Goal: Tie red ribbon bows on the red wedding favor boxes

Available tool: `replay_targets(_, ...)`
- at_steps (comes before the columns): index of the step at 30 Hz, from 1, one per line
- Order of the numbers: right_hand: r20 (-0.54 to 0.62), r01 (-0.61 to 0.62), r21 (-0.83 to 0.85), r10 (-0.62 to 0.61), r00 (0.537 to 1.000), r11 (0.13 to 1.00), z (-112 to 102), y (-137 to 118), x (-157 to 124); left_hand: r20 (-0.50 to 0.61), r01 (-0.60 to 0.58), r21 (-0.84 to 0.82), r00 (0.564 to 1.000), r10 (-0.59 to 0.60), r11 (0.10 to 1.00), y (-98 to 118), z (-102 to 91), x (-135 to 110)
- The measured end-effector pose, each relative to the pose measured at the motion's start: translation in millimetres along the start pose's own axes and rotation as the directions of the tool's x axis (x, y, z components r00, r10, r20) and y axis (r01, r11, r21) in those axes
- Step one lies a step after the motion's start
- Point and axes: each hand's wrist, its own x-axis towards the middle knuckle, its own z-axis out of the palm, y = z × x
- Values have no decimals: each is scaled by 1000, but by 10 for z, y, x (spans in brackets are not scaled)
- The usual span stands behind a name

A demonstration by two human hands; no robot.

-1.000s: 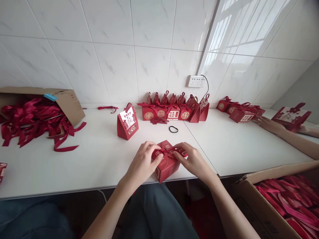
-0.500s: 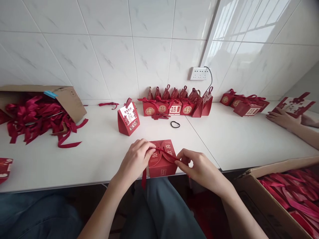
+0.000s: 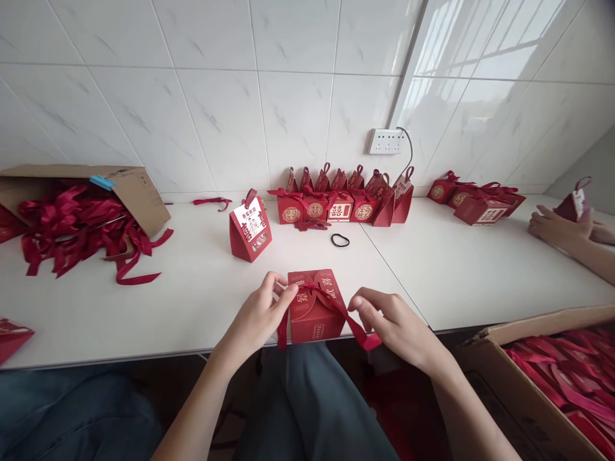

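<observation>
A red gift box point(image 3: 316, 319) sits at the table's front edge between my hands, its interlocking top flaps closed. A dark red ribbon point(image 3: 353, 323) runs across the top through the flaps, with one tail falling on each side. My left hand point(image 3: 262, 310) is at the box's left side, thumb tip at the ribbon, the other fingers apart from the thumb. To the right, my right hand point(image 3: 387, 320) hovers with loosely bent fingers beside the right tail, holding nothing visible. Behind the box stands a red peaked box point(image 3: 250, 230) with a white printed front.
Finished-looking red boxes point(image 3: 339, 210) line the wall, more boxes point(image 3: 483, 211) right. A black hair tie point(image 3: 339, 241) lies mid-table. Ribbons point(image 3: 81, 224) spill from a tipped carton point(image 3: 144, 198). Another carton point(image 3: 494, 358) stands lower right. A co-worker's hands point(image 3: 552, 224) hold a peaked box point(image 3: 574, 203).
Both hands have loosened from the ribbon, and its right tail now hangs down beside the box. At the far right, the co-worker's flat printed card has become a folded peaked box.
</observation>
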Motion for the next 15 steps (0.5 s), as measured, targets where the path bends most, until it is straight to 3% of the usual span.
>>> replay_targets(5, 154, -76, 61, 65, 986, 995, 99, 109, 46, 245, 95, -250, 969, -32, 963, -110, -59, 12)
replay_targets(8, 154, -69, 108, 52, 987, 992, 143, 145, 40, 352, 132, -374, 936, 9, 918, -145, -97, 10)
replay_targets(12, 123, -39, 189, 16, 992, 981, 102, 206, 64, 380, 125, -425, 924, 52, 897, -176, -156, -1)
replay_targets(15, 138, -82, 389, 30, 990, 918, 59, 237, 120, 339, 88, -449, 937, 79, 889, -179, -190, -8)
